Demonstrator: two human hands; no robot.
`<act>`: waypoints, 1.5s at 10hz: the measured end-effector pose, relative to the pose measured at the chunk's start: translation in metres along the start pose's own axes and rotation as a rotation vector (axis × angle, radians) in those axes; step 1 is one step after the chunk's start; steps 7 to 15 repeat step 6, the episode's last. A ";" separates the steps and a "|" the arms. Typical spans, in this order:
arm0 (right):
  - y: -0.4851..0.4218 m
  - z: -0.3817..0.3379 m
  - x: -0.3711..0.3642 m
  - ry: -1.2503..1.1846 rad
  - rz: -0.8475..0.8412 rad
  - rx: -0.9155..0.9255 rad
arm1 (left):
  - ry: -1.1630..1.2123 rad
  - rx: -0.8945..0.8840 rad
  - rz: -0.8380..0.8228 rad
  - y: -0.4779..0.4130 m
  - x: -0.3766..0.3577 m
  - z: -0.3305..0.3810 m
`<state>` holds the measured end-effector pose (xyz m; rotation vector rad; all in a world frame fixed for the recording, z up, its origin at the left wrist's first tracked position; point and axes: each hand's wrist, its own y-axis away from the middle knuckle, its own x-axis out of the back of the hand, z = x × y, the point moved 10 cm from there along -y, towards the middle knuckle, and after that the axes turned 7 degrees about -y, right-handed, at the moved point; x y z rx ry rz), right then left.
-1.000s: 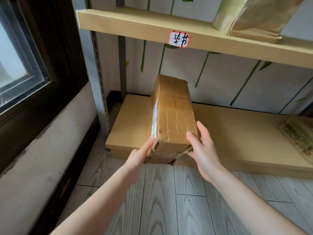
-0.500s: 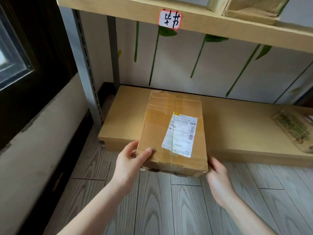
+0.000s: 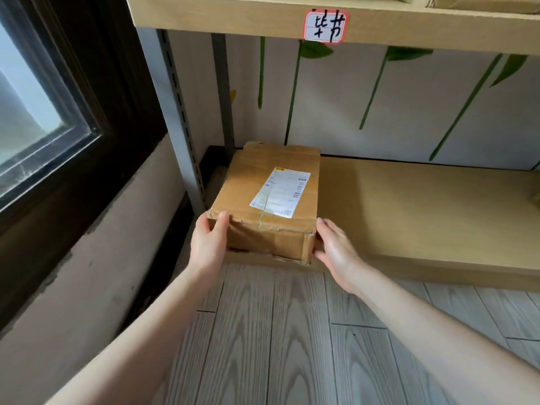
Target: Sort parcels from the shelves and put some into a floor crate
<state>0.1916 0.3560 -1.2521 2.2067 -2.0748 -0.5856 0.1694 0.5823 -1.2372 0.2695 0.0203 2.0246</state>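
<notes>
Seeing the left hand with its thumb hooked over the box at the near top edge, 9 o'clock corner. Can't tell the spread of the other fingers, hidden round the side. Seeing the right hand cupped on the near 3 o'clock corner, fingers close together. Guessing the two-sided squeeze keeps a dented, split carton square for sliding or lifting.

Sits flat on the bottom shelf, far 9 o'clock end, just beside the post, near end at the shelf lip. Probably tucked there to leave room toward 3.

Runs long axis 6 to 12, nudged toward 1, label up, short end facing 6. No crate in view.
</notes>
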 end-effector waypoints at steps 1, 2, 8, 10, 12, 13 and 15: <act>-0.021 0.004 -0.022 0.012 -0.035 -0.057 | -0.076 0.007 0.021 -0.023 0.010 0.002; -0.042 0.011 -0.034 0.016 -0.056 -0.081 | -0.117 0.005 0.073 -0.036 0.023 0.004; -0.038 0.053 -0.003 0.052 0.192 -0.299 | -0.266 0.283 0.295 -0.010 0.036 -0.007; -0.038 0.053 -0.003 0.052 0.192 -0.299 | -0.266 0.283 0.295 -0.010 0.036 -0.007; -0.038 0.053 -0.003 0.052 0.192 -0.299 | -0.266 0.283 0.295 -0.010 0.036 -0.007; -0.038 0.053 -0.003 0.052 0.192 -0.299 | -0.266 0.283 0.295 -0.010 0.036 -0.007; -0.038 0.053 -0.003 0.052 0.192 -0.299 | -0.266 0.283 0.295 -0.010 0.036 -0.007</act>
